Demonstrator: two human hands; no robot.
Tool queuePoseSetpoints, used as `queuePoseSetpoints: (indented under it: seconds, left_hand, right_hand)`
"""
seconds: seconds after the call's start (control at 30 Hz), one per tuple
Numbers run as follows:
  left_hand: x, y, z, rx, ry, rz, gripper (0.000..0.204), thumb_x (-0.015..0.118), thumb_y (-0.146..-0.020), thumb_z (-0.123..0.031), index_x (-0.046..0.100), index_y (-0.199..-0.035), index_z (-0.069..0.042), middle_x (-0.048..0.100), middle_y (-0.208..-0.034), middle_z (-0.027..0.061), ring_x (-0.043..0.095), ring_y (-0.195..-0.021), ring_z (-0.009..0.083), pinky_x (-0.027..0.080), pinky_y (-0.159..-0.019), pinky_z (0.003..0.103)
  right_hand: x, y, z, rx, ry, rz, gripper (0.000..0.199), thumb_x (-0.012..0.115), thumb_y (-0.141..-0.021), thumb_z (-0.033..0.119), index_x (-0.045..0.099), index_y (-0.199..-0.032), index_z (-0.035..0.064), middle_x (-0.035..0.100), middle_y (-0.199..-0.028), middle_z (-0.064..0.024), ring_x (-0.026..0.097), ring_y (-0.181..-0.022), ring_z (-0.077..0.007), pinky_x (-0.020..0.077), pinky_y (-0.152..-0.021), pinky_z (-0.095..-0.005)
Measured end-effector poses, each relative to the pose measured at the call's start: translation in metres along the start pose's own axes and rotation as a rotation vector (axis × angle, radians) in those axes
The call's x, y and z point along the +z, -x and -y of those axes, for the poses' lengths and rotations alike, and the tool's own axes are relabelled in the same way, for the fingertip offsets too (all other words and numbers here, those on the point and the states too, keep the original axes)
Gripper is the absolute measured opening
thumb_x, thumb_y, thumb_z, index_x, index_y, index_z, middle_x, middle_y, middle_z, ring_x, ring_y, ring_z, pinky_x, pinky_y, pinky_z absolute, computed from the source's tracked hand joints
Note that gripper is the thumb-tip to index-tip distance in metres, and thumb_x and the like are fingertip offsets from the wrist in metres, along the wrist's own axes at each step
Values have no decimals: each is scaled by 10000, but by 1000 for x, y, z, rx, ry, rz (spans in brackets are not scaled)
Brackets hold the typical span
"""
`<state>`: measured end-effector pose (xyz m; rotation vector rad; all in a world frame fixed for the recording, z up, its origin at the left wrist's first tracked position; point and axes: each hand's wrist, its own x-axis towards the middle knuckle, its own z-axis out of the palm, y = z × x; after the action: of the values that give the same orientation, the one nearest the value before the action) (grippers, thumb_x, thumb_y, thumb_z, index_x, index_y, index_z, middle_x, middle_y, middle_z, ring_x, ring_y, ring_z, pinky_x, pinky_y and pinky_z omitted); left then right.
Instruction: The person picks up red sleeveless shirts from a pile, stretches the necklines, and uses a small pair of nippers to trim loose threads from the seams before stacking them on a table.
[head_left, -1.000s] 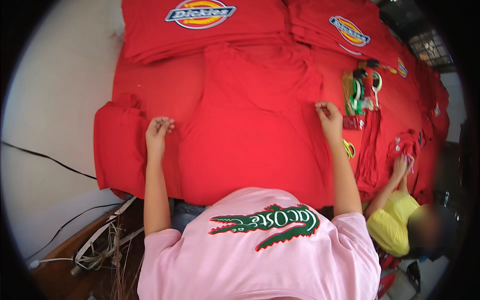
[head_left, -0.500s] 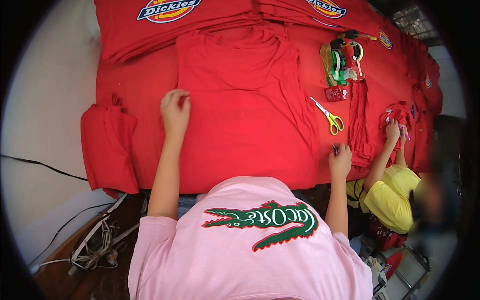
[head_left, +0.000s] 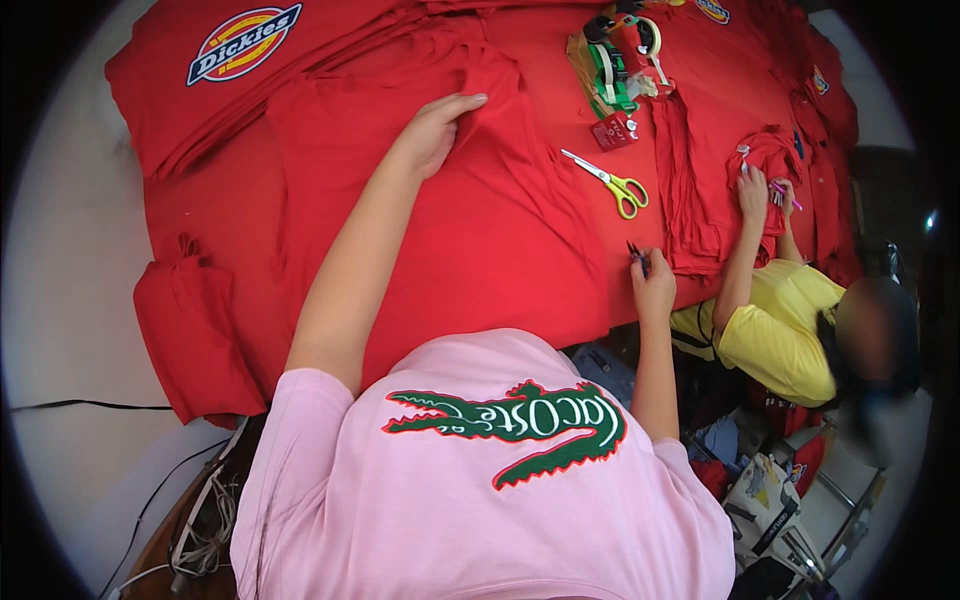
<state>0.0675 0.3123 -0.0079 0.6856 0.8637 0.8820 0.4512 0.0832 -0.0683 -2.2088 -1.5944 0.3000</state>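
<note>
A red sleeveless shirt lies spread in front of me, with folds near its top. My left hand rests on its upper part, fingers stretched out to the right and pressing lightly on the cloth. At the shirt's lower right edge, my right hand is closed around small dark thread snips, whose pointed tips stick out past the fingers. Scissors with yellow-green handles lie beyond that hand, apart from it.
Printed red garments are stacked at the far left; a folded red garment lies nearer. Green tape dispensers and a small red box stand beyond the scissors. At right, a co-worker in a yellow shirt handles red cloth.
My left hand has moved from the shirt's left edge up and across onto its upper middle, fingers now extended. My right hand still holds the snips. The whole view has shifted.
</note>
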Motion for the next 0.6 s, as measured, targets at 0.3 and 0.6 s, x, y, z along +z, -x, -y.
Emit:
queuePoseSetpoints:
  seconds: [0.3, 0.6]
  left_hand:
    - [-103, 216, 31, -388, -117, 264, 790, 740, -955, -344, 394, -1553, 39, 523, -1541, 113, 511, -1396, 189, 370, -1185, 356]
    - [-104, 259, 140, -127, 350, -36, 654, 565, -1054, -332, 339, -1584, -22, 516, -1531, 117, 495, -1412, 208, 410, -1160, 382]
  right_hand:
    - [12, -25, 43, 278, -875, 163, 183, 561, -1073, 175, 647, -1175, 50, 642, -796, 0, 574, -647, -68, 467, -550, -231]
    - [56, 14, 215, 360, -689, 997, 348, 803, -899, 435, 696, -908, 103, 602, -736, 42, 380, -493, -39, 341, -484, -250]
